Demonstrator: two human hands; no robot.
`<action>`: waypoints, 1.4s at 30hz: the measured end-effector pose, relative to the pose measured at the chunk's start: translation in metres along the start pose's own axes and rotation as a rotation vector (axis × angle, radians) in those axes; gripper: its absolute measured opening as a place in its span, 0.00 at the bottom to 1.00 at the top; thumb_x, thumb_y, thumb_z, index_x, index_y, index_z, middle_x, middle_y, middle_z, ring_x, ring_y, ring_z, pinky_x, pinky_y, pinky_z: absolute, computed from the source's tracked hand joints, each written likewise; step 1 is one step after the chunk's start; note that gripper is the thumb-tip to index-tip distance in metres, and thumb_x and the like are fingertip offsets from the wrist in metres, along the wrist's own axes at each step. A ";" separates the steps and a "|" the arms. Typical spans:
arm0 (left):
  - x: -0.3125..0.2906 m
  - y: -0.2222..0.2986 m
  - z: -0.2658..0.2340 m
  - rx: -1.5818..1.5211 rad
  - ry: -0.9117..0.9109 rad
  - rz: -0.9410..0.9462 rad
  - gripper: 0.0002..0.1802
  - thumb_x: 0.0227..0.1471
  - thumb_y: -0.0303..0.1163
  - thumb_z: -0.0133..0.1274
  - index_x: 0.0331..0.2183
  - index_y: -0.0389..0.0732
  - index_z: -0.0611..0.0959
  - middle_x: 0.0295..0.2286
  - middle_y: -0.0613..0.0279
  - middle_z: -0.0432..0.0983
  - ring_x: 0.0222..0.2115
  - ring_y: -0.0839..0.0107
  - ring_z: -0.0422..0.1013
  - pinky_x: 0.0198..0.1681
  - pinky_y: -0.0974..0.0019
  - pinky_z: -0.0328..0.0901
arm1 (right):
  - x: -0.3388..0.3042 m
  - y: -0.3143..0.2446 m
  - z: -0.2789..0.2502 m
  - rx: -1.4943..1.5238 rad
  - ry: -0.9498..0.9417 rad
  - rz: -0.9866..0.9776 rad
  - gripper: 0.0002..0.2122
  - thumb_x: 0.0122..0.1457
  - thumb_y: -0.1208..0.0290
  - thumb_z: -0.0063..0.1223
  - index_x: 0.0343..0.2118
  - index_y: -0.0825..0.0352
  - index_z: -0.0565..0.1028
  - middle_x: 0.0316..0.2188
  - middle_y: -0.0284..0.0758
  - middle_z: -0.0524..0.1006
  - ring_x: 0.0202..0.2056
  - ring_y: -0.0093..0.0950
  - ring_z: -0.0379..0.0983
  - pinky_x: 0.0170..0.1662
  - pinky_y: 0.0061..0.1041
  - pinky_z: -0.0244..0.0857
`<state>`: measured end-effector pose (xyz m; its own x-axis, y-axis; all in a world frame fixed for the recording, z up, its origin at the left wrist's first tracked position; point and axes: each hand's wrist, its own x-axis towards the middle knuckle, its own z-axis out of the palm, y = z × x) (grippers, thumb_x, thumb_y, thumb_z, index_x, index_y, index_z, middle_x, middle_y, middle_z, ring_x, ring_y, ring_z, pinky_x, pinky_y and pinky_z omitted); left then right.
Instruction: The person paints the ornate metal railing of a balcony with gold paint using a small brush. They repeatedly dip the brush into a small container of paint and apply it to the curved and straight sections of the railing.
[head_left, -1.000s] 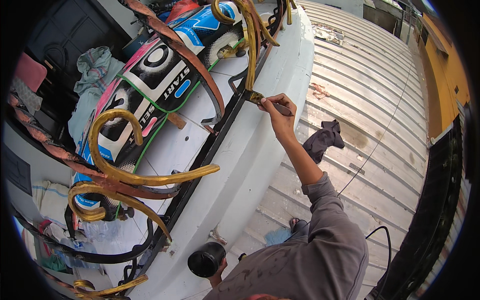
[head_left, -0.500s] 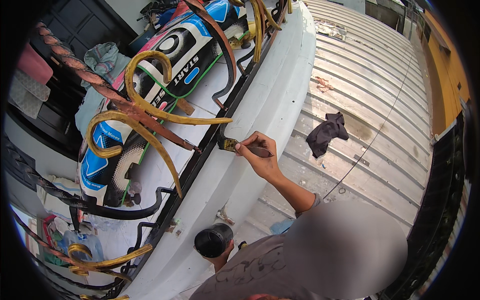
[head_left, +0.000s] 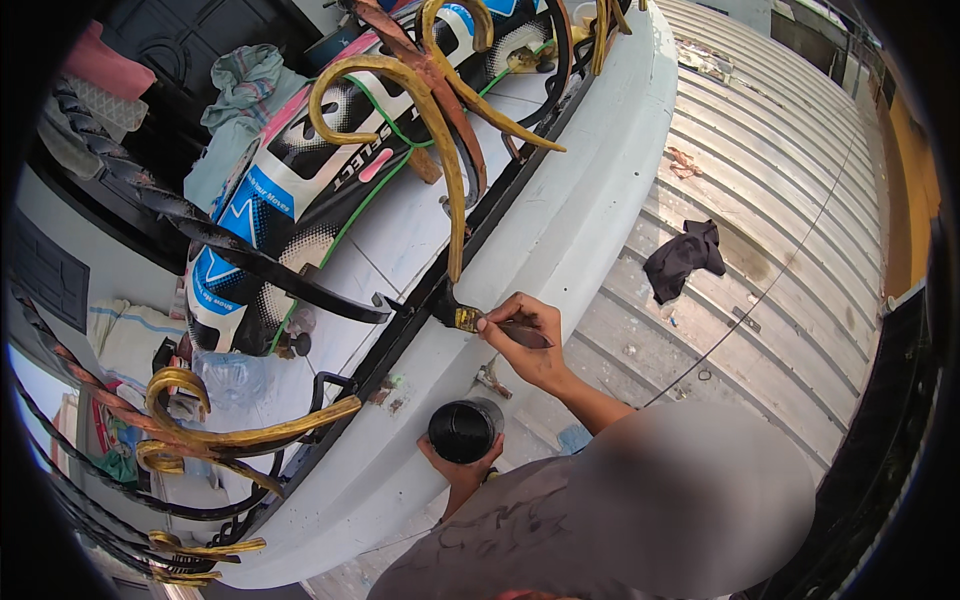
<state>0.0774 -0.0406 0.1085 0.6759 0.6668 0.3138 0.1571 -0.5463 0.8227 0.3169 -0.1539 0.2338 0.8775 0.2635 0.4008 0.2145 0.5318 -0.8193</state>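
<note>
My right hand (head_left: 532,342) grips a paintbrush (head_left: 466,320) by its handle. Its black bristles meet the lower rail (head_left: 405,325) of a wrought-iron railing, where the rail runs along a pale ledge (head_left: 560,215). Below it, my left hand (head_left: 450,470) is wrapped round a dark round tin of black paint (head_left: 463,430), held upright with its opening showing. Near the brush hangs a gold-painted scroll (head_left: 456,215) of the railing. A black twisted bar (head_left: 270,262) with a bent end reaches toward the rail close by.
Behind the railing lies a printed black, white and blue mat (head_left: 300,190) on white tiles. Corrugated roofing (head_left: 780,200) spreads to the right, bearing a black cloth (head_left: 685,262) and a thin cable (head_left: 775,285). More gold scrolls (head_left: 250,415) jut out at lower left.
The view has shifted along the railing. The brush has moved down the rail, and the bar beside it now looks black. The tin has come up closer to the brush, its opening facing me more.
</note>
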 end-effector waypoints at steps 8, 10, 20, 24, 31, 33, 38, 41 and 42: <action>0.005 0.031 -0.013 -0.033 0.120 0.054 0.54 0.24 0.43 0.83 0.50 0.30 0.70 0.48 0.50 0.62 0.47 0.54 0.68 0.50 0.54 0.68 | 0.021 -0.015 0.004 0.010 0.282 0.030 0.07 0.62 0.77 0.62 0.34 0.72 0.74 0.31 0.40 0.81 0.37 0.26 0.81 0.43 0.24 0.74; -0.002 0.032 -0.020 0.004 0.131 0.020 0.57 0.24 0.42 0.82 0.52 0.30 0.68 0.48 0.49 0.66 0.48 0.55 0.70 0.51 0.54 0.67 | -0.025 -0.013 0.038 0.059 0.016 0.033 0.06 0.61 0.79 0.63 0.33 0.72 0.75 0.32 0.38 0.81 0.36 0.24 0.80 0.42 0.22 0.73; -0.062 0.004 -0.074 0.127 0.151 0.038 0.61 0.27 0.43 0.80 0.56 0.34 0.59 0.48 0.51 0.71 0.49 0.61 0.72 0.56 0.57 0.65 | -0.048 -0.004 0.065 0.024 0.245 -0.011 0.07 0.62 0.79 0.62 0.33 0.72 0.72 0.33 0.40 0.78 0.33 0.28 0.80 0.42 0.26 0.77; -0.072 0.001 -0.091 -0.006 0.243 -0.070 0.56 0.27 0.43 0.80 0.51 0.35 0.62 0.45 0.52 0.71 0.44 0.62 0.74 0.50 0.59 0.69 | -0.098 -0.016 0.110 0.054 -0.212 -0.190 0.08 0.58 0.81 0.65 0.32 0.71 0.74 0.33 0.40 0.77 0.36 0.26 0.79 0.40 0.25 0.76; -0.077 -0.003 -0.121 0.272 0.287 0.040 0.50 0.26 0.50 0.79 0.49 0.34 0.77 0.43 0.54 0.75 0.46 0.53 0.66 0.49 0.51 0.66 | -0.092 0.006 0.101 -0.056 0.199 -0.046 0.08 0.63 0.79 0.60 0.32 0.72 0.69 0.34 0.40 0.75 0.33 0.28 0.79 0.41 0.28 0.79; -0.077 -0.004 -0.127 0.424 0.253 0.059 0.52 0.24 0.50 0.79 0.50 0.34 0.76 0.43 0.53 0.75 0.46 0.52 0.66 0.49 0.50 0.66 | -0.127 0.012 0.129 -0.011 -0.077 0.003 0.08 0.61 0.81 0.61 0.32 0.72 0.70 0.33 0.40 0.75 0.33 0.28 0.79 0.40 0.28 0.79; -0.075 -0.007 -0.132 0.436 0.296 0.144 0.56 0.22 0.51 0.79 0.51 0.29 0.74 0.42 0.50 0.75 0.45 0.50 0.67 0.47 0.50 0.67 | -0.127 -0.005 0.126 0.041 0.009 -0.155 0.09 0.60 0.83 0.62 0.34 0.70 0.70 0.35 0.41 0.76 0.35 0.29 0.79 0.40 0.27 0.78; -0.076 -0.011 -0.134 0.437 0.299 0.176 0.55 0.21 0.50 0.79 0.50 0.31 0.76 0.42 0.51 0.75 0.45 0.51 0.68 0.48 0.50 0.68 | -0.090 -0.004 0.094 -0.206 0.341 -0.161 0.08 0.62 0.80 0.60 0.35 0.71 0.69 0.35 0.41 0.74 0.34 0.31 0.79 0.39 0.30 0.80; -0.075 -0.013 -0.136 0.378 0.246 0.106 0.55 0.22 0.51 0.79 0.51 0.32 0.76 0.43 0.52 0.76 0.45 0.52 0.68 0.48 0.51 0.68 | -0.088 0.001 0.091 -0.180 0.368 -0.254 0.08 0.62 0.81 0.60 0.35 0.71 0.69 0.35 0.41 0.74 0.33 0.30 0.79 0.38 0.30 0.80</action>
<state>-0.0733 -0.0150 0.1388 0.5191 0.6726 0.5274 0.3784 -0.7342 0.5637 0.2010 -0.1031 0.2352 0.8744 -0.1758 0.4523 0.4839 0.3860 -0.7854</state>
